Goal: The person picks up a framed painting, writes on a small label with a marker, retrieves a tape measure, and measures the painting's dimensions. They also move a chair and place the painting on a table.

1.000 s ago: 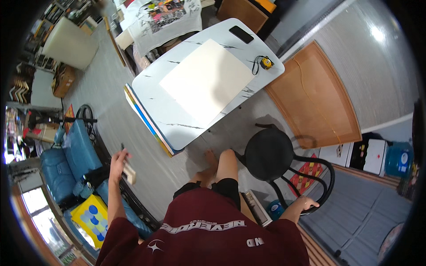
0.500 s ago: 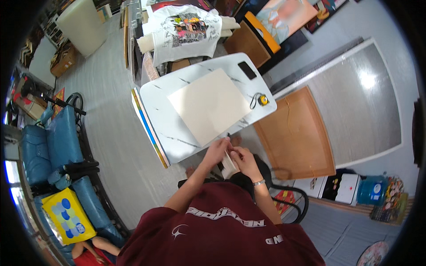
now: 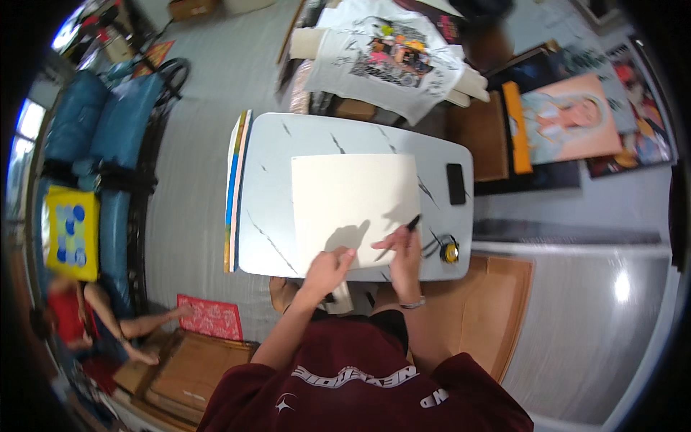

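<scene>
A large cream sheet of board (image 3: 353, 187) lies on the white marble-patterned table (image 3: 270, 180). Over its near right edge, my right hand (image 3: 404, 261) is closed around a dark pen (image 3: 413, 222), whose black end points up and away. My left hand (image 3: 328, 273) is at the sheet's near left edge, fingers reaching onto it, with nothing seen in them. Right of the sheet lie a yellow and black tape measure (image 3: 450, 252) with a cord and, farther back, a black phone (image 3: 455, 183). A pale boxy item (image 3: 341, 299) sits below the table edge by my lap.
Framed panels (image 3: 232, 194) stand along the table's left side. Beyond the far edge, a printed white shirt (image 3: 392, 61) lies over rolls. A brown panel (image 3: 468, 309) leans at the right. A seated person (image 3: 72, 317) is at the left by a blue sofa (image 3: 119, 137).
My hands have come up from my lap to the sheet and moved apart. The pen now shows in my right hand. The view has turned, so the table appears straighter.
</scene>
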`<state>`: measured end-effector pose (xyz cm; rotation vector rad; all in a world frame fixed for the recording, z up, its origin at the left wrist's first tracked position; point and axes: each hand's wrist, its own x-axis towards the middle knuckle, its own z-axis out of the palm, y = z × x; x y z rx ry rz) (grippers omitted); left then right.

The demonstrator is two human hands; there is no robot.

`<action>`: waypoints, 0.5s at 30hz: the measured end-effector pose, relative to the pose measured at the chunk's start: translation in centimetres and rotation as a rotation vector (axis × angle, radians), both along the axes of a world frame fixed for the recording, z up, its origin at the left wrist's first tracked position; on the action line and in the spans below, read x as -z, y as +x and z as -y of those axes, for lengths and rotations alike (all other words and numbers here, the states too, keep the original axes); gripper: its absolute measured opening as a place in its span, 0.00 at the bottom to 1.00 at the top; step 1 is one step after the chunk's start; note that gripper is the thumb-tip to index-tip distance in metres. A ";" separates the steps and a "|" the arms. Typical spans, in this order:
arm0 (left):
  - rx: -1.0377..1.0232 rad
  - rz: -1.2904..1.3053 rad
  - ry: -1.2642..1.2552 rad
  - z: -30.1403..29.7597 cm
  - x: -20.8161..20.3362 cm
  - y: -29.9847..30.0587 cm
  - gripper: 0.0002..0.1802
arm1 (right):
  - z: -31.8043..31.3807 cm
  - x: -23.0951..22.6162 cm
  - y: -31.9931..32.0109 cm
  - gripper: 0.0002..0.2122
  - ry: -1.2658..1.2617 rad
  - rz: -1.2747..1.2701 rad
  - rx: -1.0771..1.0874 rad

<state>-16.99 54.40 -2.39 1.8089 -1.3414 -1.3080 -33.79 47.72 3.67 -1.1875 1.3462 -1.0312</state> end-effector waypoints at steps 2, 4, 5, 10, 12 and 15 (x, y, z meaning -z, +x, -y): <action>-0.231 0.111 0.138 0.7 3.4 1.6 0.25 | 5.4 0.3 -3.3 0.16 -0.004 -0.030 -0.029; -0.610 0.102 0.154 0.4 6.8 4.8 0.28 | 9.9 -0.3 -5.2 0.12 0.003 -0.001 -0.165; -0.677 0.229 0.100 1.3 5.5 6.2 0.31 | 11.8 0.9 -6.8 0.11 0.139 0.170 -0.204; -0.848 0.494 -0.040 3.8 9.6 11.9 0.33 | 17.8 10.3 -5.1 0.28 0.163 0.381 -0.262; -0.901 0.530 -0.164 3.4 11.7 12.5 0.27 | 19.2 12.2 -3.0 0.31 0.247 0.291 -0.384; -0.690 0.987 -0.642 4.1 10.7 10.1 0.14 | 21.2 14.6 0.2 0.21 0.085 0.036 -0.449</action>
